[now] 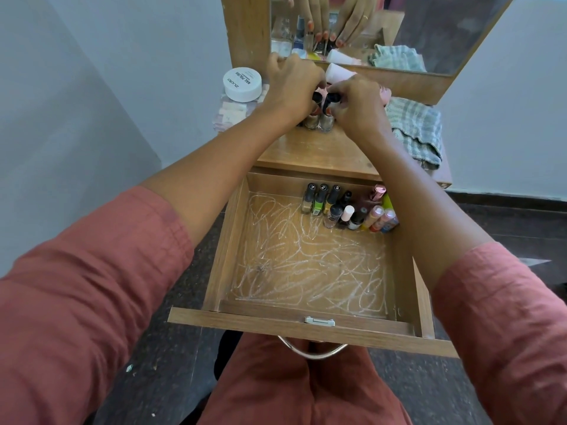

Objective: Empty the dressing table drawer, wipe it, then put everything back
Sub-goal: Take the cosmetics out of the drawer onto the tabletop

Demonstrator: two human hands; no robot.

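The wooden drawer (310,328) is pulled out over my lap. Its floor is covered in white scribbles. Several nail polish bottles (348,207) lie and stand in its far right corner. On the tabletop (319,151) above, my left hand (291,87) and my right hand (356,102) are both closed around a cluster of nail polish bottles (319,119) with dark caps. The hands cover most of that cluster. A checked cloth (417,130) lies to the right of my hands.
A white round tub (242,84) labelled nail polish rests on a packet at the table's left edge. A white tube (337,72) lies behind my hands. The mirror (429,32) stands at the back. A metal handle (313,352) hangs below the drawer front.
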